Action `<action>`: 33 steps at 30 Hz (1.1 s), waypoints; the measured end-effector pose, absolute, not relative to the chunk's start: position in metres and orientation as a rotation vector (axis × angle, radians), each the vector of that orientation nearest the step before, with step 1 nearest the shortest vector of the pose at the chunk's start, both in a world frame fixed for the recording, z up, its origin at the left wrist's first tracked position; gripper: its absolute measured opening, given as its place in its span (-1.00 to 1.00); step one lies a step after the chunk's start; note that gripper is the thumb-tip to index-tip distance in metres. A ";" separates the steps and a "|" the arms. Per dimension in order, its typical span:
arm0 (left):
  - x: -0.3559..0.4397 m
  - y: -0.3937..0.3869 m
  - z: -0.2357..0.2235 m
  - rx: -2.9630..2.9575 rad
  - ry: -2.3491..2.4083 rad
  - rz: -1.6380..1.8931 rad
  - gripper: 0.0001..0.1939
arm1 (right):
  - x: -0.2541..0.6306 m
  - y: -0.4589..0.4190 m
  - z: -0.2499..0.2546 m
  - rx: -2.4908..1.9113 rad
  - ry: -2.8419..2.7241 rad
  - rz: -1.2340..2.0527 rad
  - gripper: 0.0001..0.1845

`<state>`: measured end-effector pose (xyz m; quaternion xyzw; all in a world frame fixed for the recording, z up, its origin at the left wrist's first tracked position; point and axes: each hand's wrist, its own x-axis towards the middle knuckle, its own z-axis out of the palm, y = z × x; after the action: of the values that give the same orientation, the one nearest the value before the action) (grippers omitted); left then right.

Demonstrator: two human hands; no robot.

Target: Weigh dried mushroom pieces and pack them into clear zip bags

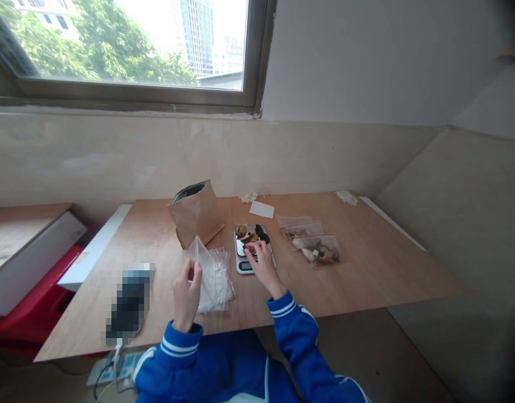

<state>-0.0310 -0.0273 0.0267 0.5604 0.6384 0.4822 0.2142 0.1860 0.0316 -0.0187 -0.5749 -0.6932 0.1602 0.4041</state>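
**Left Pinched, Right Curved**

At eleven o'clock, my left hand (187, 294) pinches a clear bag (205, 268), probably to keep it upright. My right hand (263, 263) curves over dried pieces (251, 236) on the scale (239, 252) at twelve; I can't tell whether it grips one. Filled bags (320, 249) lie at one o'clock, seemingly out of my way.

Leafy trees (115, 47) and a tall building (197, 36) show through the metal-framed window (131, 92).
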 end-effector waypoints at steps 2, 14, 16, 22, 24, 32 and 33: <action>-0.032 -0.027 0.026 1.543 1.784 1.325 -0.65 | 0.190 0.044 -0.015 -1.562 -1.887 0.200 -0.76; -0.037 -0.029 0.016 1.524 1.775 1.282 -0.65 | 0.199 0.071 -0.016 -1.520 -2.279 0.054 -0.86; -0.038 -0.029 0.014 1.522 1.772 1.280 -0.65 | 0.203 0.072 -0.016 -1.505 -2.285 0.073 -0.88; -0.037 -0.029 0.011 1.512 1.750 1.279 -0.65 | 0.203 0.072 -0.020 -1.547 -2.217 0.123 -0.75; -0.037 -0.029 0.011 1.509 1.745 1.268 -0.64 | 0.200 0.071 -0.020 -1.564 -2.166 0.166 -0.77; -0.038 -0.031 0.011 1.501 1.745 1.251 -0.65 | 0.189 0.065 -0.006 -1.517 -1.777 0.484 -0.78; -0.038 -0.031 0.010 1.500 1.744 1.244 -0.65 | 0.190 0.065 -0.004 -1.453 -1.708 0.575 -0.76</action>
<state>-0.0378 -0.0305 0.0103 0.5539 0.6440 0.4593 0.2600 0.1896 0.0654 -0.0040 -0.5747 -0.6758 0.2276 0.4015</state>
